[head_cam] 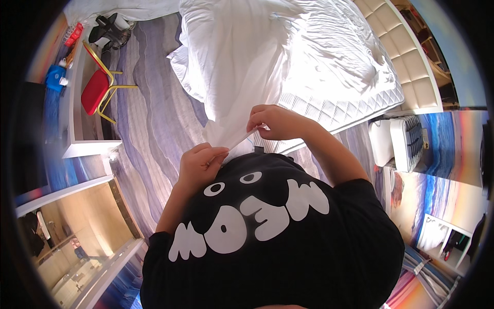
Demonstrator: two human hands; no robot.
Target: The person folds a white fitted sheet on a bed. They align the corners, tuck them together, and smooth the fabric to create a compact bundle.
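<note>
A white sheet or duvet cover (247,77) stretches from the bed down to my body. My left hand (200,162) pinches its edge between thumb and fingers, close to my black T-shirt. Farther out and to the right, my right hand (274,121) grips the same edge. The strip of hem between both hands is pulled fairly straight. Beyond them the fabric lies in loose folds over the bed, and a corner hangs off its left side. A quilted mattress (339,108) shows below more crumpled white bedding (332,50).
A padded headboard (405,50) borders the bed at right, with a white bedside unit (399,143) nearby. To the left, a red chair (94,92) stands by a white desk (94,146). Striped carpet (158,89) runs between desk and bed.
</note>
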